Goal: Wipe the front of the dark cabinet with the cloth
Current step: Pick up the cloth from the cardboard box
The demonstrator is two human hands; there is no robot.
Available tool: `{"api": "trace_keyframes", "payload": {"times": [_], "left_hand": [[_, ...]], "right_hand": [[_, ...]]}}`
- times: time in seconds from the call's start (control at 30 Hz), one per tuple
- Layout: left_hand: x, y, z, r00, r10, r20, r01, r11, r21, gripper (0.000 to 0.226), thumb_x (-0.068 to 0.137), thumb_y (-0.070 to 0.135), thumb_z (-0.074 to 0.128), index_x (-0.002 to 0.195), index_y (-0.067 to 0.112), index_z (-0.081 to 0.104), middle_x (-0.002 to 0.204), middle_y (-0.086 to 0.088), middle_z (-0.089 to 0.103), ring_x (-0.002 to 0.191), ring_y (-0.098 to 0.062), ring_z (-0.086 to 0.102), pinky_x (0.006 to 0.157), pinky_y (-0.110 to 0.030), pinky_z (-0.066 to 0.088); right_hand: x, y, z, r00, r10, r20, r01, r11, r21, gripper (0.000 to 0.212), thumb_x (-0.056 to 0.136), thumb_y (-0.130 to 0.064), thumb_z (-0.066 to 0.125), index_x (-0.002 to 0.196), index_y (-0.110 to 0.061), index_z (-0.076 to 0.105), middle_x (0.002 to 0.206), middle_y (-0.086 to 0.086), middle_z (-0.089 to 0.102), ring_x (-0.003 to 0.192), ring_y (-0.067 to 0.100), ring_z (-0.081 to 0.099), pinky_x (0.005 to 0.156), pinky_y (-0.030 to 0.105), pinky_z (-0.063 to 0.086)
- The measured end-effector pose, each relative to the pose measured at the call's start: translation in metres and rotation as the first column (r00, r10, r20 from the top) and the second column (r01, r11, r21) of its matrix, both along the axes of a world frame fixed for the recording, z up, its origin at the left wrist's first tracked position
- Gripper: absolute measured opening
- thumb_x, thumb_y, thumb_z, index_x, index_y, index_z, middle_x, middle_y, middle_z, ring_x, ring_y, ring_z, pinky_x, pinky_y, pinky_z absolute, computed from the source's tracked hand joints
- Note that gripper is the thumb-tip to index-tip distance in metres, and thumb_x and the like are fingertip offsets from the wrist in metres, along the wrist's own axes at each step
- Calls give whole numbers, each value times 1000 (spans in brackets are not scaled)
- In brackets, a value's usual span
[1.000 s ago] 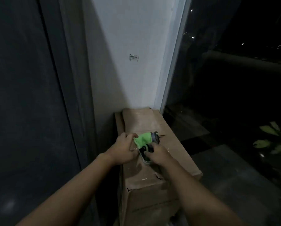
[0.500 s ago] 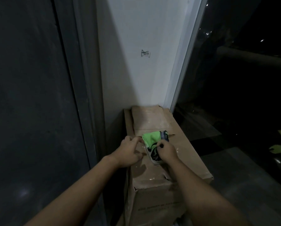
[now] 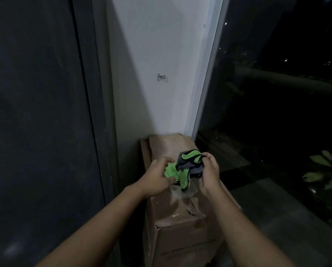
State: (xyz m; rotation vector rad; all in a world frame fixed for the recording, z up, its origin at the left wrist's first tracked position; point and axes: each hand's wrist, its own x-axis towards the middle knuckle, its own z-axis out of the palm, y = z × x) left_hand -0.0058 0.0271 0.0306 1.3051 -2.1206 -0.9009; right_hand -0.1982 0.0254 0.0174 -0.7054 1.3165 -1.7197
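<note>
A green and grey cloth (image 3: pixel 186 168) with a dark edge hangs crumpled between both hands, just above a cardboard box (image 3: pixel 180 224). My left hand (image 3: pixel 157 179) grips its green lower part. My right hand (image 3: pixel 209 170) pinches its upper folded edge. The dark cabinet front (image 3: pixel 36 122) fills the left side of the view, well left of both hands.
A small clear plastic container (image 3: pixel 183 191) lies on the box under the cloth. A white wall (image 3: pixel 161 64) stands behind the box. A dark glass pane (image 3: pixel 267 93) is on the right, with plant leaves (image 3: pixel 323 170) at the far right and a tiled floor below.
Both hands have lifted the cloth off the box and pulled it partly open. The small container that lay under it now shows.
</note>
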Motion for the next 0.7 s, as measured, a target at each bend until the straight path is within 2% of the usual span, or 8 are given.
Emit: {"api": "trace_keyframes", "payload": {"times": [0.1, 0.17, 0.27, 0.33, 0.43, 0.5, 0.57, 0.7], "left_hand": [[-1, 9, 25, 998, -9, -63, 9, 1000, 2, 72, 88, 20, 69, 149, 23, 32, 137, -3, 35, 132, -14, 39, 111, -30, 38], [0, 9, 36, 992, -24, -127, 17, 998, -56, 82, 81, 31, 73, 150, 27, 30, 144, -1, 39, 135, -15, 41, 115, -38, 38], [7, 9, 50, 985, -38, -171, 8, 985, -172, 84, 73, 45, 78, 146, 30, 39, 136, 0, 49, 130, -14, 47, 112, -37, 41], [15, 19, 63, 968, -43, -248, -4, 982, -189, 75, 73, 42, 83, 137, 28, 48, 129, 2, 56, 122, -12, 55, 104, -35, 48], [30, 36, 76, 903, -48, -427, -2, 993, -116, 57, 77, 23, 86, 122, 29, 54, 118, 5, 65, 104, -5, 65, 82, -23, 55], [46, 48, 84, 875, -54, -481, -7, 992, -124, 47, 81, 18, 82, 119, 26, 56, 113, 6, 68, 100, -3, 66, 81, -19, 54], [64, 59, 93, 873, -59, -485, -21, 987, -157, 35, 86, 24, 74, 118, 21, 60, 107, 7, 69, 97, -3, 66, 81, -17, 52], [105, 81, 117, 852, 1, -523, -65, 993, -103, 37, 84, 39, 61, 106, 10, 69, 99, -7, 75, 94, -13, 69, 83, -32, 54]], "right_hand": [[9, 10, 26, 994, 39, 104, -32, 997, -64, 18, 106, -12, 42, 106, -16, 60, 89, 7, 70, 76, 18, 66, 60, 28, 52], [17, 16, 42, 989, 90, 116, -79, 992, -96, 21, 107, -13, 42, 113, -12, 62, 97, 11, 71, 83, 21, 68, 64, 29, 55], [30, 24, 61, 977, 175, 119, -160, 980, -121, 30, 107, -15, 44, 128, -2, 60, 118, 24, 68, 98, 29, 67, 79, 36, 58], [41, 34, 74, 960, 249, 130, -233, 964, -126, 31, 107, -17, 45, 130, -4, 61, 120, 25, 68, 98, 30, 69, 77, 37, 60], [58, 47, 89, 935, 336, 112, -317, 935, -161, 28, 106, -16, 48, 126, -4, 64, 113, 23, 71, 95, 30, 71, 75, 38, 61], [71, 56, 96, 929, 360, 80, -341, 921, -188, 25, 104, -14, 53, 123, -2, 64, 109, 21, 72, 93, 29, 70, 77, 38, 59], [84, 62, 101, 930, 368, 25, -354, 910, -215, 20, 101, -11, 55, 116, -2, 65, 101, 18, 74, 89, 26, 70, 77, 35, 58], [112, 70, 114, 915, 366, -172, -400, 883, -246, 11, 95, -8, 57, 103, -9, 64, 80, -5, 75, 73, 5, 69, 69, 18, 54]]}}
